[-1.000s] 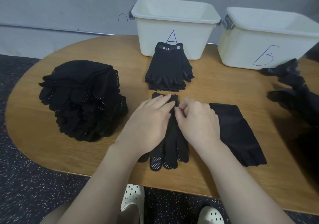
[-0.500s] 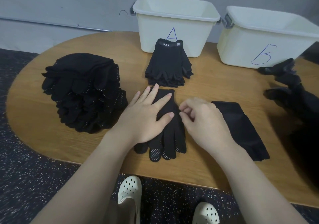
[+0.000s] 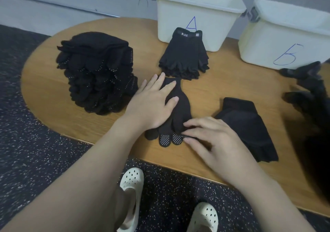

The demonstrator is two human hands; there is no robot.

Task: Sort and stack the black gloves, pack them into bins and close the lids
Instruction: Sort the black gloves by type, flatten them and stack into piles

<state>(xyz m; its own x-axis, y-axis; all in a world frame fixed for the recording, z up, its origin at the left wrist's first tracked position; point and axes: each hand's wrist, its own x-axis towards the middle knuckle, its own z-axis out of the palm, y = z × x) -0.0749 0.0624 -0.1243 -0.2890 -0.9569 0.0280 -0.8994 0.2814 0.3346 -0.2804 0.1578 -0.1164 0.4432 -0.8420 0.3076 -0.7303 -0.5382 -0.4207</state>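
- Dotted glove (image 3: 178, 106) lies flat at the near-centre of the desk (image 3: 53, 97), cuff far, fingertips at the near edge, dot pads facing up on two tips.
- Left hand (image 3: 153, 105): grip apart, fingers straight, palm pressing flat on the glove's left half.
- Right hand (image 3: 210, 139): fingers bent at the glove's fingertips. Blurred; can't tell if it pinches the tips or just presses them.
- Handling call: thin knit, light, fully limp. No stiffness, so it folds and bunches if lifted by one end. Dots look grippy and should drag on fabric.
- Best hold, I'd say: pinch cuff and fingertips together, or slide a flat palm under the middle and carry it level.
- Likely destination: dotted stack (image 3: 98, 71), left on the desk, tall and uneven. Set down gently, it could slump.
- Fingerless stack (image 3: 184, 55) sits far-centre, just in front of bin A (image 3: 196, 8). Bin B (image 3: 285, 35) far right. No lids on either.
- Another flat glove (image 3: 246, 126) lies just right of the right hand; loose dark pile (image 3: 309, 89) at right edge, unsorted.
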